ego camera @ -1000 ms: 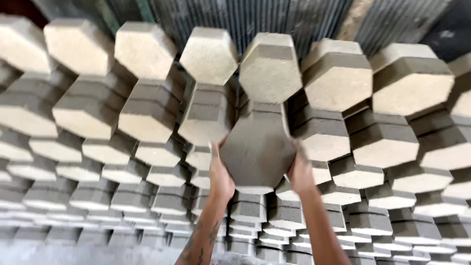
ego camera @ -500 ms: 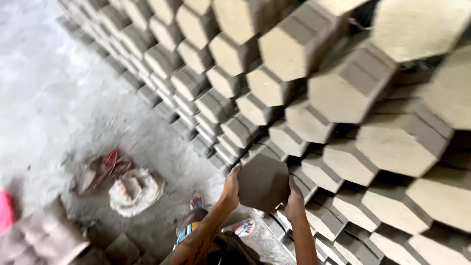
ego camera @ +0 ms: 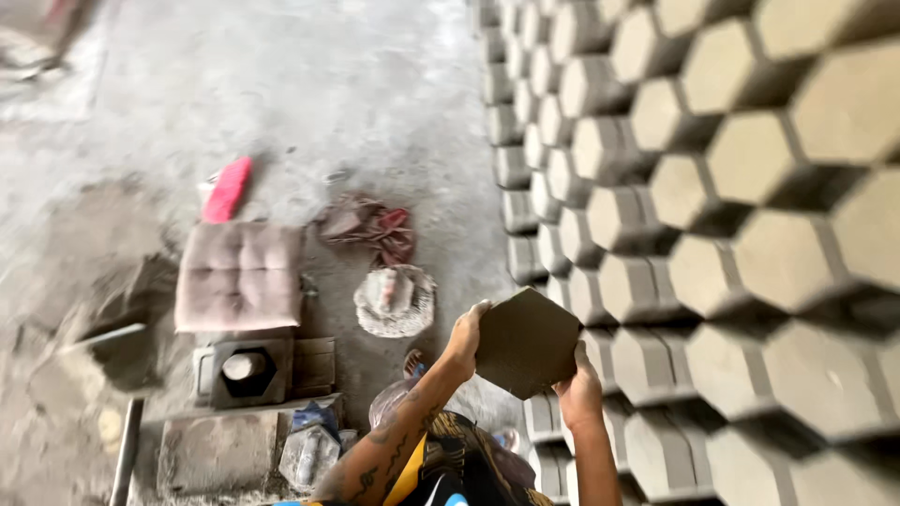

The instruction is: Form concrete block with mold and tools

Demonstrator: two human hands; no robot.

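Gripping from both sides, a dark grey hexagonal block [ego camera: 527, 342] is held up flat-faced toward the camera. The left hand [ego camera: 466, 335] is pressed against the block's left edge, fingers curled over the rim, and the right hand [ego camera: 579, 389] is clamped on its lower right edge, thumb laid on the face. Both hands are closed tight on the block, which is carried clear of the ground between them.

Just to the right of the grip and above it, a tall stack of pale hexagonal blocks [ego camera: 712, 244] is seen, laid in staggered rows; the held block is darker than these and is close beside the stack's lower rows, though contact cannot be told.

Below and to the left of the grip, a metal mould with a hexagonal opening [ego camera: 246, 369] is set on the dusty concrete floor [ego camera: 309, 103]. A padded brownish cushion [ego camera: 240, 275] lies beyond the mould, a red object [ego camera: 228, 189] further off. A crumpled cloth [ego camera: 370, 228] and a round woven hat [ego camera: 395, 300] lie left of the left hand.
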